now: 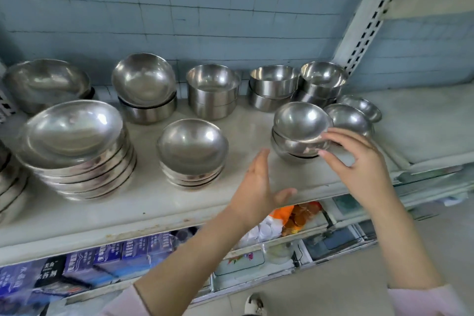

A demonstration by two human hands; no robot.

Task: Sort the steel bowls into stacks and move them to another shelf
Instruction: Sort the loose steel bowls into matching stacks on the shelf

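Two open hands are flanking the small bowl stack (300,133) on the shelf (143,202), near right: right hand (364,169) touching its rim, left hand (259,187) hovering beside, probably to steady it for lifting.

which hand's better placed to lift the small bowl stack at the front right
Right. The right hand has fingertips at the rim of the small stack; the left hand hovers open near the shelf edge, touching no bowl.
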